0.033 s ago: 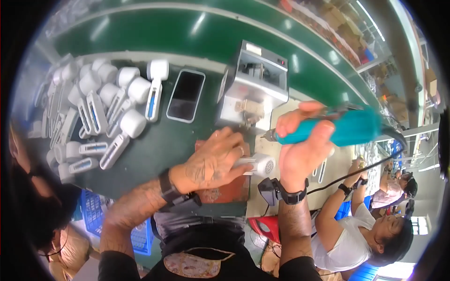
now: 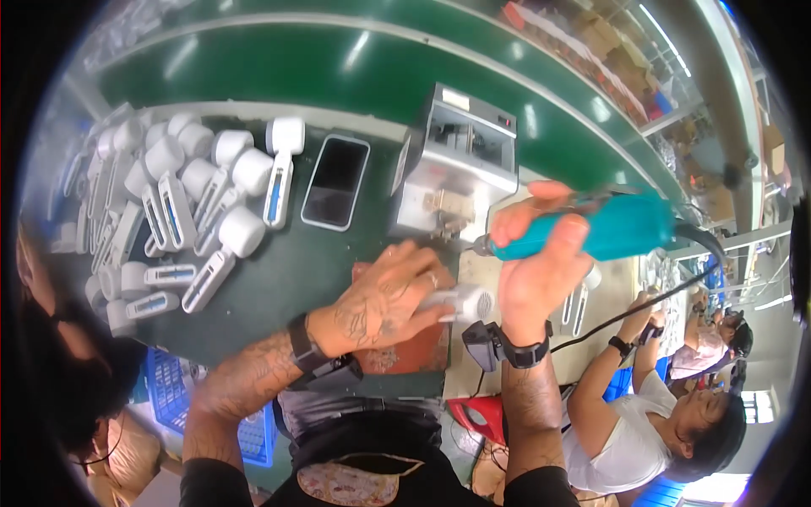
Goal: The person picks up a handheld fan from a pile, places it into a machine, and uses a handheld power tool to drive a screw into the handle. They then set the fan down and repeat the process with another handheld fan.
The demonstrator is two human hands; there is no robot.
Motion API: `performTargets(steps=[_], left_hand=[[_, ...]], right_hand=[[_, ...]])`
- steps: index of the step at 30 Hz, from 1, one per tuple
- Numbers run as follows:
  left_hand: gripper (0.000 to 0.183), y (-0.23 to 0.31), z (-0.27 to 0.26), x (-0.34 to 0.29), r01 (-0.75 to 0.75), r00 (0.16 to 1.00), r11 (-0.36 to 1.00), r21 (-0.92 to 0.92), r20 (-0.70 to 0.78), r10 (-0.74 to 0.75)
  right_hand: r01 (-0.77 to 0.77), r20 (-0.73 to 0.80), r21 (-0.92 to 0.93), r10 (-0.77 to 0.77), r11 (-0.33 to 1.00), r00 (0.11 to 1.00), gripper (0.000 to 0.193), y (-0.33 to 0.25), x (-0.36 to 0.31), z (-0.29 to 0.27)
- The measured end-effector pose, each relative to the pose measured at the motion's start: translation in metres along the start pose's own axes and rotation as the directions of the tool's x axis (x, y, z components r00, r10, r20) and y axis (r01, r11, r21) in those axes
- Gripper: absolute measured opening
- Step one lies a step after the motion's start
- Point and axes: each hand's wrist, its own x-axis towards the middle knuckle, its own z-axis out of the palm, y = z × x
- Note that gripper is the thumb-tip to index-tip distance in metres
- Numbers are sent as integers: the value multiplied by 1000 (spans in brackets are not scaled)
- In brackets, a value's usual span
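Teal screwdriver (image 2: 621,228), white device (image 2: 466,302).

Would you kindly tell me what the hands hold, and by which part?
The right hand grips a teal power tool around its front body; the left hand holds a white device by its handle, mostly hidden.

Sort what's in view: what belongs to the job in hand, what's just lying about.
In the job:
teal power tool, in the right hand
white device, in the left hand
similar white devices piled left, probably

Apparently lying about:
phone
red object, partly hidden
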Motion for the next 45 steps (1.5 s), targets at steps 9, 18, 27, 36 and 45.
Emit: performTargets(steps=[9,18,27,36,45], left_hand=[[46,-4,-6,-8,-62,997,995,84,46,59],[42,-2,-6,-7,-18,997,1000,14,72,17],[42,-2,-7,-4,-43,997,999,26,59,41],[38,0,-5,3,-47,999,986,159,25,43],[39,0,-3,-7,-85,994,968,236,91,65]], right_hand=[[49,137,-61,-40,997,990,43,42,11,8],[-56,130,-96,68,994,989,53,17,-18,-2],[-94,74,-91,101,991,992,69,10,-41,-27],[-157,103,79,148,984,983,44,17,-42,-26],[-151,144,0,149,989,978,49,22,-51,-27]])
